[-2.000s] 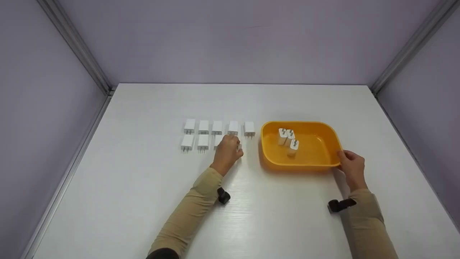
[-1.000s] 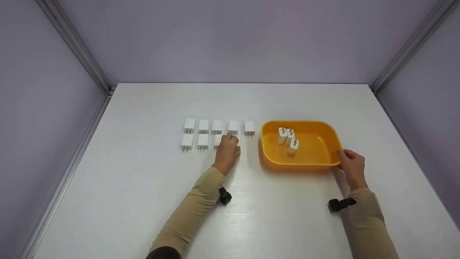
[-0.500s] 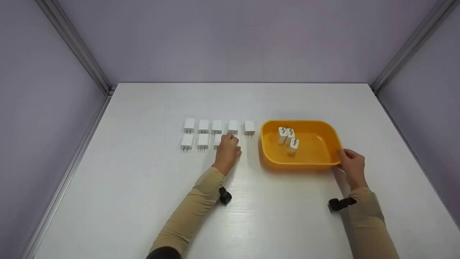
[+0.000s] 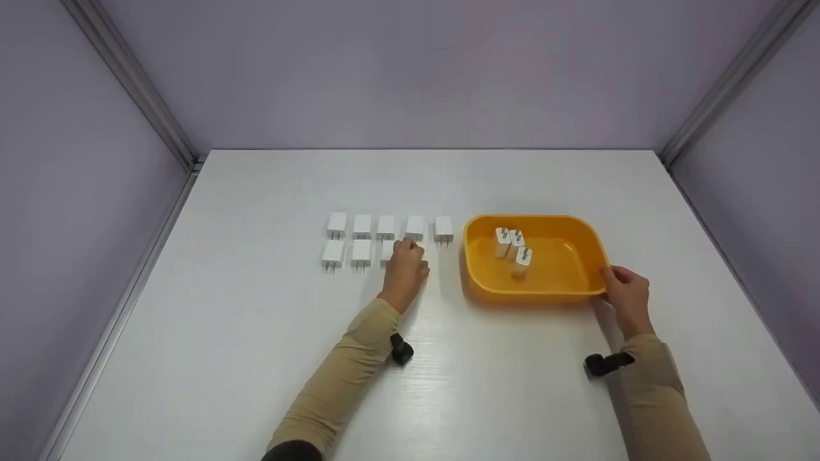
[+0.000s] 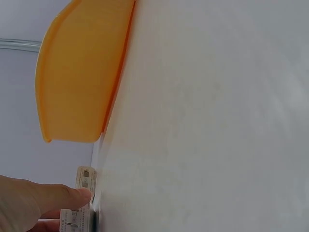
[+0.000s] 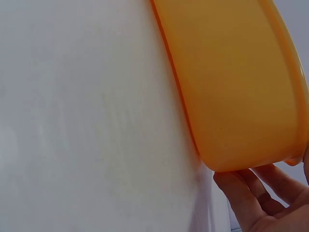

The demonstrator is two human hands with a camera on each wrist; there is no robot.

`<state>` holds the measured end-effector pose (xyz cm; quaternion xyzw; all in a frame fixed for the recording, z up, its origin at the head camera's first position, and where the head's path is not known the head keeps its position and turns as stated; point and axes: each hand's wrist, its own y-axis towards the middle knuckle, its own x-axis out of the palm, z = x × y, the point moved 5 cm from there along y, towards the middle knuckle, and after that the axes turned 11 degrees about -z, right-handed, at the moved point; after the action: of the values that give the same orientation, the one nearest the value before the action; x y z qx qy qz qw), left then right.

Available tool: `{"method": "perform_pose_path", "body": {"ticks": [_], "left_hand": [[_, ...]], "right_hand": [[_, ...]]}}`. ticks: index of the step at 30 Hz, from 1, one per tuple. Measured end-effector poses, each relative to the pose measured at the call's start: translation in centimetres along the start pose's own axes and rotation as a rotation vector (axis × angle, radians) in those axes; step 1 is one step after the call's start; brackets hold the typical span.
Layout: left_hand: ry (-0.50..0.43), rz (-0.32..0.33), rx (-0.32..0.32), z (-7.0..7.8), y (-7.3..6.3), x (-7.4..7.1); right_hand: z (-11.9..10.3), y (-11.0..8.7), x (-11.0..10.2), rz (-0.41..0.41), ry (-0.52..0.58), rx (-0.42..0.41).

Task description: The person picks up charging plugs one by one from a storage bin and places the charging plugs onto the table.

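1. A person's left hand (image 4: 405, 276) reached over the right end of the front row of plugs, fingers curled and thumb bent in toward them. From the left wrist, a plug (image 5: 73, 221) showed between thumb and fingers, so I took it for a pinch; most of that plug was covered.

2. It sat low by the white table (image 4: 474, 384); whether it touched the surface, I couldn't tell.

3. What mattered most, as I judged it, was the side: the orange tub (image 4: 564, 292) stood to the right of that pinch, near it, with a strip of table between.

4. The left hand was much the nearer to that plug. The right hand (image 4: 628, 298) was at the tub's near right corner, gripping it with fingers beneath the rim.

5. The tub's long axis ran left to right. The plugs in the front row (image 4: 332, 254) and the back row (image 4: 362, 225) lay with long axes pointing away from the person, prongs toward the near edge. The pinched plug seemed to lie likewise, though I couldn't be sure.

6. Three loose plugs (image 4: 520, 262) stood in the tub's left half, prongs up, two of them side by side.
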<state>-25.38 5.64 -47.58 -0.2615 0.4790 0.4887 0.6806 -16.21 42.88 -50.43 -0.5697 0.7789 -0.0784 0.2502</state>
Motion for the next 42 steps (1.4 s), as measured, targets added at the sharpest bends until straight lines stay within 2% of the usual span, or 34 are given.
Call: {"method": "perform_pose_path", "body": {"ticks": [6, 13, 22, 36, 42], "left_hand": [[0.004, 0.015, -0.016, 0.08, 0.03, 0.07], [0.010, 0.064, 0.005, 0.15, -0.08, 0.07], [0.015, 0.089, 0.026, 0.13, -0.12, 0.01], [0.013, 0.029, 0.001, 0.31, -0.12, -0.17], [0.010, 0.012, -0.020, 0.66, -0.28, -0.47]], "right_hand": [[-0.11, -0.13, -0.11, -0.002, 0.019, -0.018], [-0.27, -0.43, -0.12, -0.013, 0.060, -0.055], [-0.18, -0.36, -0.14, -0.006, 0.050, -0.048], [-0.13, -0.34, -0.24, -0.023, 0.092, -0.064], [-0.03, -0.23, -0.15, -0.001, 0.054, -0.055]]}}
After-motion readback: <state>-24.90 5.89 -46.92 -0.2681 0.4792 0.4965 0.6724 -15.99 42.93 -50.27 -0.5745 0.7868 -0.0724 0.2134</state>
